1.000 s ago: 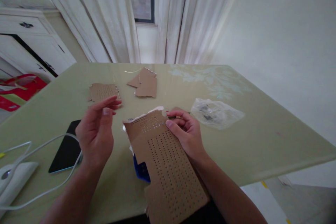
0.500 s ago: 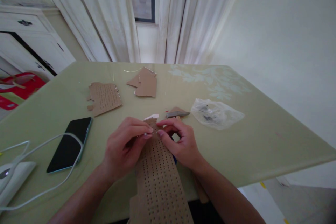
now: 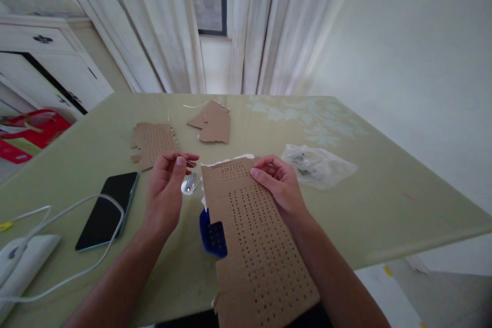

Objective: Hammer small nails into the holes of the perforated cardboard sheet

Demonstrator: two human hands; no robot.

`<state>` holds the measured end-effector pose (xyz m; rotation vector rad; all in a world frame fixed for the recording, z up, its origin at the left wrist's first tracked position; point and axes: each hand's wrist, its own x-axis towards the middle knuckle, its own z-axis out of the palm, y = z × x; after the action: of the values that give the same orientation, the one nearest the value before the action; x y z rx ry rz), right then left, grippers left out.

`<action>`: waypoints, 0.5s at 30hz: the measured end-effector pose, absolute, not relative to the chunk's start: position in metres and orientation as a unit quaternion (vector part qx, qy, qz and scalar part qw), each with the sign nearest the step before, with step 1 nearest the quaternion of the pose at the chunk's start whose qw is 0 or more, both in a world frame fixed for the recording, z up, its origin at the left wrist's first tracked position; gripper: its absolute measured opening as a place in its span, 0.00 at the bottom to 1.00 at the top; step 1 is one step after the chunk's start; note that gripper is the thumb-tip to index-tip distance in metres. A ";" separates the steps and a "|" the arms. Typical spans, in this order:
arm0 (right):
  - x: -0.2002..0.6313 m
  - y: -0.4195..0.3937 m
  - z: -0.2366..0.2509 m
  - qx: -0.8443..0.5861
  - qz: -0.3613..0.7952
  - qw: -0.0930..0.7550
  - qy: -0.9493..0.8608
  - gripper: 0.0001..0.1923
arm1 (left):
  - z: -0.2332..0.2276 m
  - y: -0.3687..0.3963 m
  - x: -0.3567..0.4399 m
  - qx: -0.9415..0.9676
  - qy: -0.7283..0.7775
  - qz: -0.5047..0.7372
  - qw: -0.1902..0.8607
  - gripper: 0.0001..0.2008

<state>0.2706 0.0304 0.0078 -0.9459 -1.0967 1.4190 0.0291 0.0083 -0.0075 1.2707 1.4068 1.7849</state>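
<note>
Cardboard [image 3: 265, 251] sat near the middle, right hand [image 3: 279, 189] pinching its far right edge, couldn't tell if the left hand [image 3: 166, 192] gripped anything, and loads of holes [image 3: 251, 215] were done but the left strip [image 3: 215, 192] wasn't.

The right hand [image 3: 280, 185] pinches a big piece of cardboard [image 3: 249, 220] full of tiny holes. The left hand [image 3: 166, 192] is up beside it; anything in it is too small to tell. A blue thing [image 3: 213, 238] peeks out from under the cardboard. A black phone [image 3: 105, 207] and a clear bag [image 3: 326, 166] lie on the green table [image 3: 365, 210].
</note>
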 end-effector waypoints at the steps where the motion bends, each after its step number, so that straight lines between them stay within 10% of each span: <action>1: 0.270 0.029 0.007 -0.394 0.600 0.517 -0.465 0.15 | -0.008 0.009 0.028 0.467 0.523 0.660 0.272 0.10; 9: 0.268 0.027 0.007 -0.368 0.639 0.509 -0.445 0.20 | -0.016 0.026 -0.002 0.590 0.676 0.414 0.153 0.17; 15: 0.269 0.030 0.002 -0.357 0.667 0.523 -0.392 0.22 | -0.040 0.034 -0.002 0.669 0.681 0.285 0.082 0.04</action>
<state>0.2689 0.0304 0.0017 -0.8545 -0.9397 1.5967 -0.0024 0.0337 -0.0404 1.9995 2.0358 0.8505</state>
